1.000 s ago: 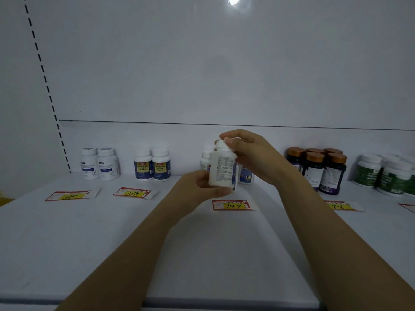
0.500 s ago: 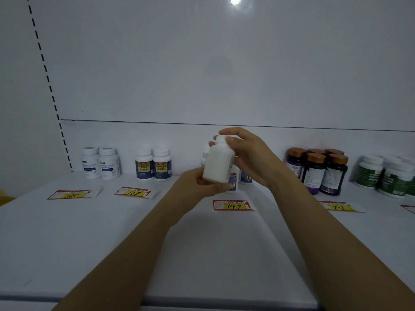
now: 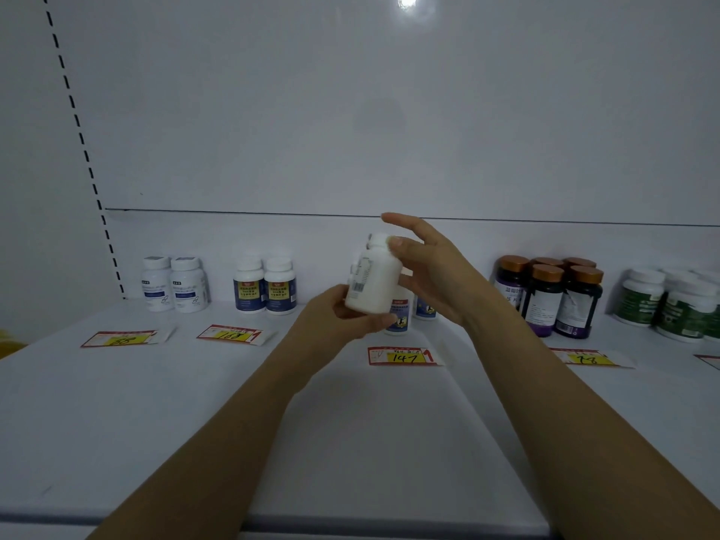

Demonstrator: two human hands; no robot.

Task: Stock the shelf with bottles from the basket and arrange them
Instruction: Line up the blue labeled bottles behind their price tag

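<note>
A white bottle [image 3: 376, 282] with a white cap is held slightly tilted above the white shelf [image 3: 350, 422], its barcode side facing me. My left hand [image 3: 335, 317] grips its base from below. My right hand [image 3: 432, 274] is at its top: the thumb lies on the cap, other fingers touch the bottle's right side, and the index finger sticks out above the cap. Behind the held bottle stand matching white bottles with blue labels [image 3: 401, 317], partly hidden. No basket is in view.
Along the shelf's back wall stand two white bottles [image 3: 173, 284], two blue-labelled bottles [image 3: 265, 286], several dark bottles with copper caps [image 3: 553, 298] and green-labelled bottles [image 3: 670, 302]. Price tags lie in front, one reading 147 [image 3: 403, 356].
The bottle has been turned in my hands, so the barcode now faces me. My right index finger has lifted off the cap. Both hands stay in about the same place.
</note>
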